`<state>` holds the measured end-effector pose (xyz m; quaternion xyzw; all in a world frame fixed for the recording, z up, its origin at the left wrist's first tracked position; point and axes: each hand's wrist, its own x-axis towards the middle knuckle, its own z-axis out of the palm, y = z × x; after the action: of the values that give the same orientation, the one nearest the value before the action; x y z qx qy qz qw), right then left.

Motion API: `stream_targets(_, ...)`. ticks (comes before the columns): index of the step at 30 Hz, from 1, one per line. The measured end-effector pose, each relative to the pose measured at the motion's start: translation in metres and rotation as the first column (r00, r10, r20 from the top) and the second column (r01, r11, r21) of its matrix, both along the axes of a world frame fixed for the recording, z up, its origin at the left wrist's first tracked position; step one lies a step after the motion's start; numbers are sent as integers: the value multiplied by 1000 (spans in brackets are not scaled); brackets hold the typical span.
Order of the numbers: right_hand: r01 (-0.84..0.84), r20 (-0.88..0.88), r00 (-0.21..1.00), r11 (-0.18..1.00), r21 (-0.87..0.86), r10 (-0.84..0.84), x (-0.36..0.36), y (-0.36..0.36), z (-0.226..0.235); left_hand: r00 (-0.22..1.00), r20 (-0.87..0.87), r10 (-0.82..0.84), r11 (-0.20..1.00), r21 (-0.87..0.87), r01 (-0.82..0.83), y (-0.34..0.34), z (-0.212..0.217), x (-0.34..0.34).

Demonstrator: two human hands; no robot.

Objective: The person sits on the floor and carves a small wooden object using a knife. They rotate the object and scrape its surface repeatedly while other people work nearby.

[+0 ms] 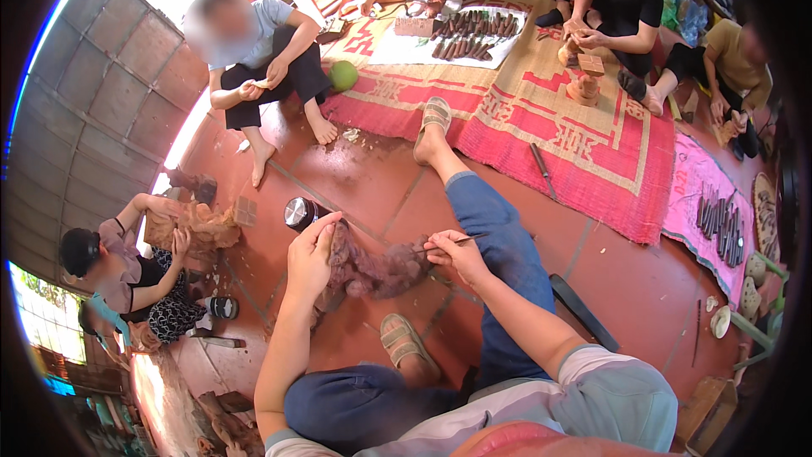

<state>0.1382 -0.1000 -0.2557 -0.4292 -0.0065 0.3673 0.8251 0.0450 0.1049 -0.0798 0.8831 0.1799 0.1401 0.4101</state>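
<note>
A purplish-brown carved wood piece [376, 269], knobbly and irregular, lies between my two hands above the tiles, in front of my knees. My left hand [311, 256] is closed round its left end, with the thumb and fingers toward the top. At the other end, my right hand [458, 257] pinches a thin dark stick-like tool [468, 239], its fingertips beside or against the carving. Whether the tool is a pencil or a fine blade is too small to tell. Just beyond my left hand stands a dark jar with a shiny lid [301, 212].
Ahead spreads a red and beige woven mat [584, 195] with a loose chisel [540, 162]. Many carving tools lie on a white cloth [406, 55] and a pink cloth [685, 178]. Several people sit around; one at left handles a wooden carving [203, 224]. A green ball-like thing [343, 75] rests beyond.
</note>
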Motion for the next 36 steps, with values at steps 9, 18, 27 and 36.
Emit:
stream_targets(9, -6, -31, 1000, 1000, 2, 6, -10, -6, -16, 999, -31, 42, 999, 25, -41, -6, 4, -1)
stream_targets(18, -29, -40, 999, 1000, 5, 30, -12, -3, -21, 999, 30, 12, 1000, 1, -12, -1, -2, -1)
stream_targets(27, -21, -52, 998, 999, 26, 22, -9, -5, -26, 1000, 26, 2, 1000, -5, -2, -5, 4, 0)
stream_targets(36, -38, -54, 998, 999, 3, 38, -9, -5, -24, 1000, 0, -4, 999, -40, 4, -4, 4, -1)
